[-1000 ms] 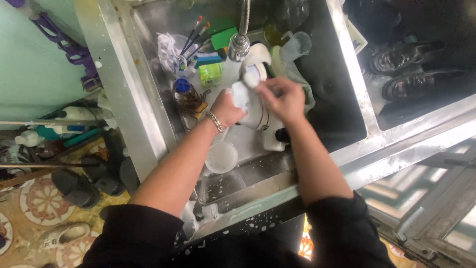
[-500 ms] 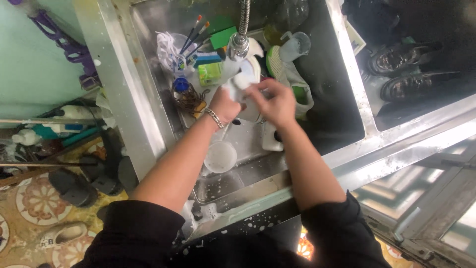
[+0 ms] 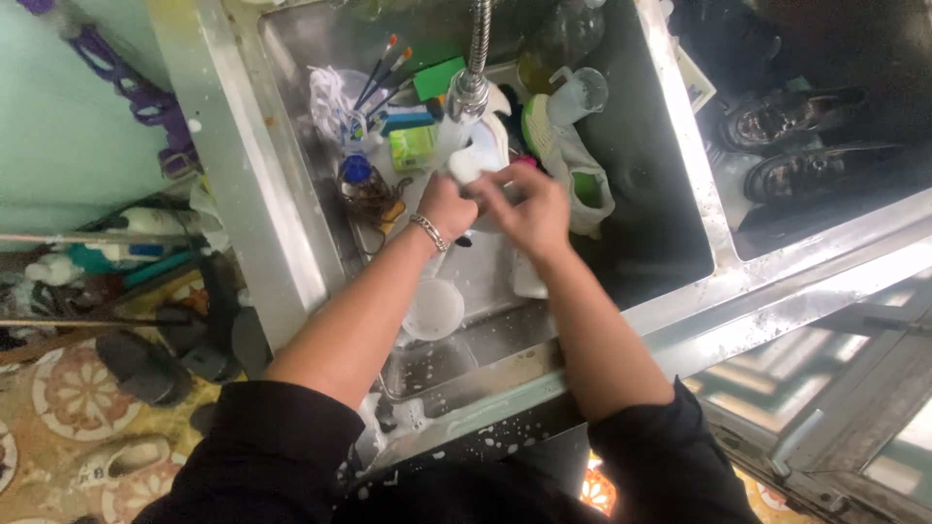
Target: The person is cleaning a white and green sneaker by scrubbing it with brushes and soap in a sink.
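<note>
Both of my hands are raised over the steel sink [image 3: 670, 165], just under the faucet nozzle [image 3: 468, 95]. My left hand [image 3: 445, 206], with a metal bracelet on its wrist, grips a small white item [image 3: 466, 163] right below the nozzle. My right hand [image 3: 529, 212] is blurred; its fingers close on the same item from the right. I cannot make out what kind of item it is. A white-and-green shoe [image 3: 558, 146] lies in the basin just behind my hands.
In the sink's left part are paintbrushes [image 3: 381, 66], a green box [image 3: 413, 147], a brown bottle with a blue cap [image 3: 361, 184] and a white bowl [image 3: 432, 309]. A clear jug [image 3: 582, 92] stands behind. Black shoes [image 3: 786, 116] lie at right, slippers [image 3: 136, 364] on the patterned floor.
Both hands have moved up the basin with the white item, from over the middle of the sink to just under the faucet nozzle.
</note>
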